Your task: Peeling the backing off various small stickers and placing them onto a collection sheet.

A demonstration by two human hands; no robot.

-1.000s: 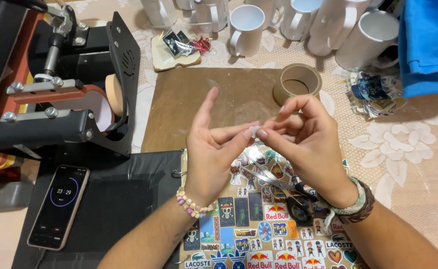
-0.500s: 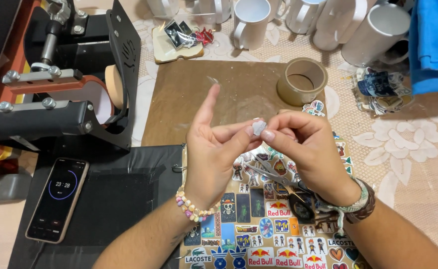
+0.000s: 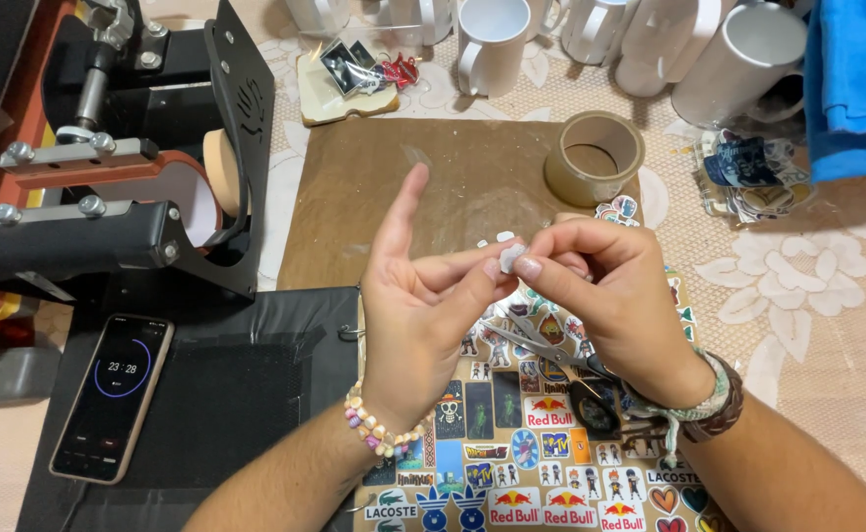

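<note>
My left hand [image 3: 421,307] and my right hand [image 3: 605,296] meet above a sheet of colourful stickers [image 3: 532,458]. Together their fingertips pinch a small white sticker cutout [image 3: 510,257]. The left index finger points up, away from the pinch. Small scissors [image 3: 551,357] lie on the sticker sheet under my right hand. A brown mat [image 3: 394,187] lies just beyond the hands.
A black mug heat press [image 3: 108,167] stands at the left. A phone showing a timer [image 3: 113,396] lies on a black pad. A tape roll [image 3: 594,158], several white mugs [image 3: 492,44], loose sticker piles [image 3: 748,177] and blue cloth [image 3: 862,79] fill the back.
Both hands stayed together on the small cutout, with the fingers shifting slightly. The view has tilted a little, so the scene sits lower in the frame.
</note>
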